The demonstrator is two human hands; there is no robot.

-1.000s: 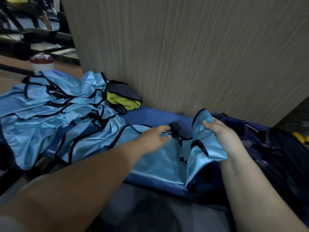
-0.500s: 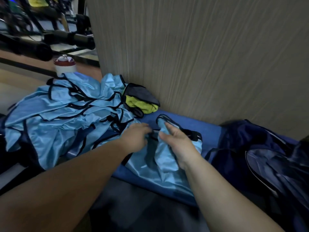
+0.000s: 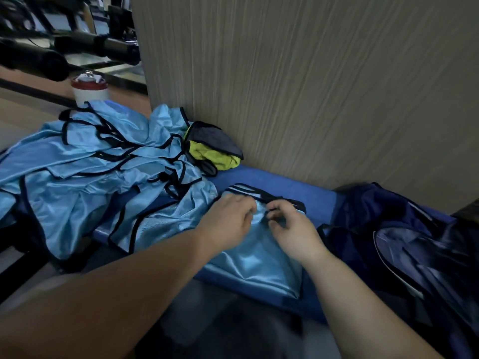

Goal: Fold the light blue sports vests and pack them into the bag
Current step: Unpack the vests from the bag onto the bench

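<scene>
Fingers (image 3: 285,205) of both hands pinch the vest (image 3: 259,257) by its black trim, lower centre
Slippery cloth may unfold if the left hand (image 3: 228,221) or right hand (image 3: 295,231) slackens before reaching the bag (image 3: 414,255), lower right

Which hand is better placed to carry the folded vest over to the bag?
Probably the right hand: it pinches the folded vest, and the dark bag lies on that side.

left arm: bare, reaching forward from the lower left
left grip (image 3: 228,220): palm down, fingers bent
right arm: bare, reaching in from the lower right
right grip (image 3: 291,228): fingers curled, just beside the other; hold unclear
</scene>
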